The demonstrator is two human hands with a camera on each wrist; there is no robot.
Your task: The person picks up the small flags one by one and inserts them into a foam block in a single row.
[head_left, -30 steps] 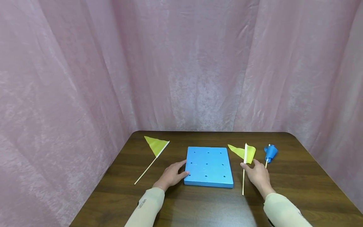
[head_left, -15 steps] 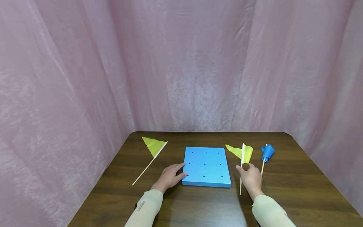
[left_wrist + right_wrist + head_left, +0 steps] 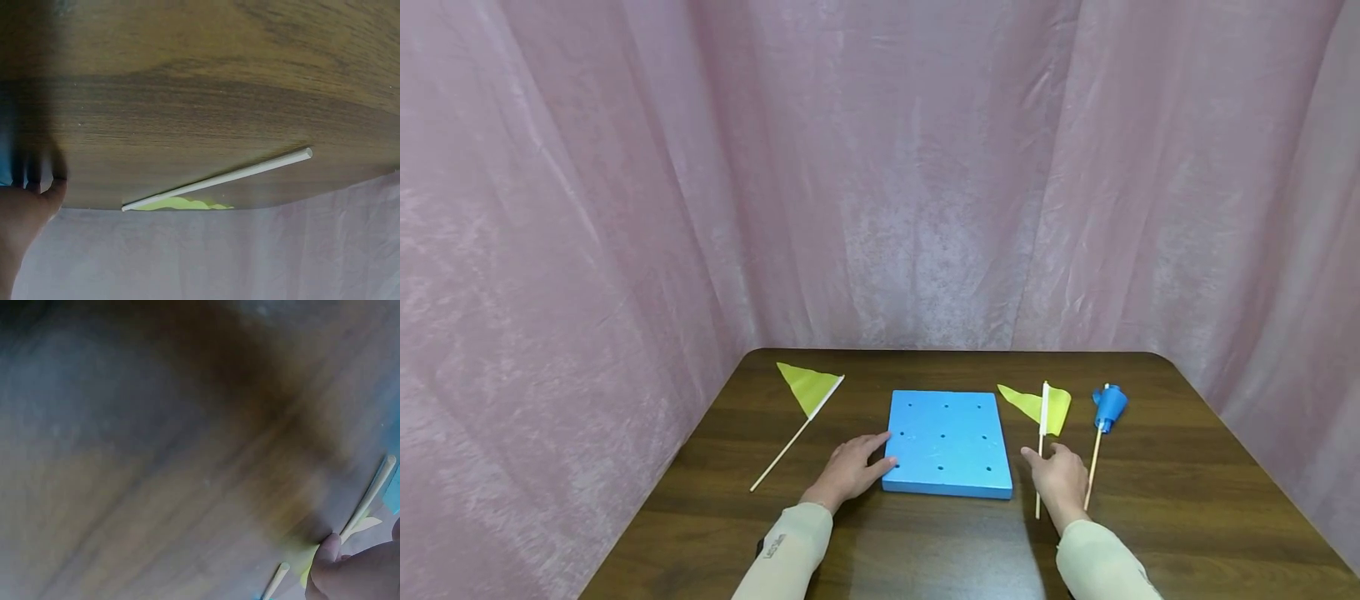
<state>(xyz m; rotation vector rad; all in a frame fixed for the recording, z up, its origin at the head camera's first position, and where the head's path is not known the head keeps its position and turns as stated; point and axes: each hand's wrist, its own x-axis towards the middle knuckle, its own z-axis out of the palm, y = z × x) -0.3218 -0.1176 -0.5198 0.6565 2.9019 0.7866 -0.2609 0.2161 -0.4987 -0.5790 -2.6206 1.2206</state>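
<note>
A blue board with several small holes lies flat on the table. My left hand touches its left edge, fingertips and thumb spread apart. To the right of the board lies a yellow flag on a thin wooden stick. My right hand is low over that stick, thumb to its left and fingers to its right, with a gap between them. In the right wrist view a fingertip is close to the stick; contact is unclear. Beside this hand lies a blue flag, rolled around its stick.
Another yellow flag lies slanted on the table's left side; its stick shows in the left wrist view. The brown wooden table ends at the back before a pink curtain.
My right hand has drawn back along the yellow flag's stick, away from the cloth, uncovering more of the blue flag's stick. The left hand stays at the board's edge.
</note>
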